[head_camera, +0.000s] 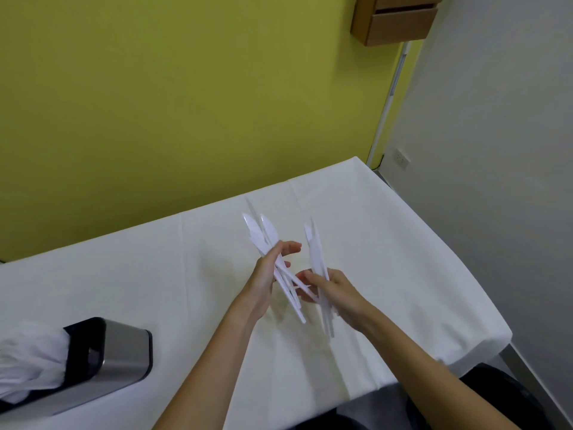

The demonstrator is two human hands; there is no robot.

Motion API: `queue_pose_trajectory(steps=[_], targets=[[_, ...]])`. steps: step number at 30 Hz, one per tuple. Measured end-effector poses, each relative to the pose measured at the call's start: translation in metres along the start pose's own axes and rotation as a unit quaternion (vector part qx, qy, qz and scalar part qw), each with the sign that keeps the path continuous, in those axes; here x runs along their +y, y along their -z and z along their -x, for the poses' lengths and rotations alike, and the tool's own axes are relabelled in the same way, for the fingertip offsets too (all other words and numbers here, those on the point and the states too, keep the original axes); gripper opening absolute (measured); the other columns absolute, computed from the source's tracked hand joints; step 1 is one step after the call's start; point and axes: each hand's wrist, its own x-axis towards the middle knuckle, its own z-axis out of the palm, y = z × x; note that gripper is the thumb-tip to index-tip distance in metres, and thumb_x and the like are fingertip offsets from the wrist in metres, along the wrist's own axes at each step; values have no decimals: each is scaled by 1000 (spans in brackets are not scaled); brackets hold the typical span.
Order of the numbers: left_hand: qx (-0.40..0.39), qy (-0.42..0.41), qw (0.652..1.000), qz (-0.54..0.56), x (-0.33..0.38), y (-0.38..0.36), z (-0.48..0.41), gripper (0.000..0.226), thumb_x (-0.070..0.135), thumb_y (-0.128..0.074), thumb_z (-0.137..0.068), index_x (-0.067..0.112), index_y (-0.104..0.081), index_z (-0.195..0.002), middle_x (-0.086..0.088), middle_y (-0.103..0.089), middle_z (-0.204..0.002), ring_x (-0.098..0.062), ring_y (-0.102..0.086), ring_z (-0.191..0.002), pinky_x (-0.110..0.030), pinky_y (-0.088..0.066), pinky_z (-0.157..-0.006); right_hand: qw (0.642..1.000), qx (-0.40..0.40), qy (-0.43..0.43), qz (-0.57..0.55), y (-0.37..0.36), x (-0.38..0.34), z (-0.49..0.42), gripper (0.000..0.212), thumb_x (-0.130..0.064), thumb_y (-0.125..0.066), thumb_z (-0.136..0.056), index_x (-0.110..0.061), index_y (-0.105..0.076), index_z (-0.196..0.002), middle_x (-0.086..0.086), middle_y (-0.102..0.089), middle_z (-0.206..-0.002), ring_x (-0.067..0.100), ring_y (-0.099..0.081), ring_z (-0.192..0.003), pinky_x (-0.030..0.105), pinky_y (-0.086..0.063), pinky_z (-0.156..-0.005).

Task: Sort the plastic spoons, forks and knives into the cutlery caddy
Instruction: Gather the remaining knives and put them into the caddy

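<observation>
Your left hand [266,285] was raised above the counter [403,231], its fingers [290,247] grasping the left bundle of knives [259,235] near mid-length. The blades fanned up and away from you; the handles ran down past the palm. Your right hand [339,297] was just beside it, fingers [310,277] closed around the right bundle of knives [317,254], which stood nearly upright with blades uppermost. The handle ends of the two bundles crossed between your hands; I cannot tell whether they touched. Both bundles were white plastic and held clear of the white cloth. The cutlery caddy [125,352], metal with a dark rim, lay well apart at your lower left, with white cutlery [29,361] showing at its mouth, blurred.
</observation>
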Motion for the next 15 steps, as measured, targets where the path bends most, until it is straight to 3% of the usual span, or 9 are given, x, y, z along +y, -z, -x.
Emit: queue_pose_trajectory(steps=[3,6,10,13,15], targets=[[17,-10,999,-28,0,-3,4,37,45,-32,-100,33,-66,-109,9,-57,-126,-17,-49,-116,-33,-42,-92,989,-103,-34,-104,-5,2,9,33,-21,-39,-102,-5,-64,-119,13,-70,-113,28,-67,-107,39,-49,-99],[6,-6,998,-61,-4,-1,3,36,52,-34,-98,40,-66,-106,14,-57,-125,-14,-48,-118,-41,-40,-103,985,-139,-41,-94,-6,2,13,35,-27,-39,-102,-10,-61,-124,8,-69,-118,22,-66,-108,33,-48,-97],[-37,11,995,-87,0,1,6,29,47,-43,-97,22,-59,-99,0,-55,-87,-7,-53,-74,-24,-45,-80,986,-118,-52,-104,-10,1,13,31,-32,-46,-98,-10,-64,-111,-1,-63,-90,11,-57,-74,23,-44,-71],[-62,6,996,-70,5,1,5,34,49,-51,-90,18,-59,-99,-7,-55,-92,-13,-51,-76,-22,-41,-73,980,-143,-30,-132,-11,0,12,25,-27,-44,-100,-10,-59,-110,-4,-48,-73,10,-44,-61,22,-38,-64],[-66,11,997,32,9,3,0,43,52,-55,-83,13,-61,-100,-13,-63,-101,-20,-57,-83,-30,-44,-73,977,-154,-32,-147,-11,-1,14,22,-24,-44,-100,-6,-55,-108,-4,-46,-69,11,-41,-57,23,-39,-61]])
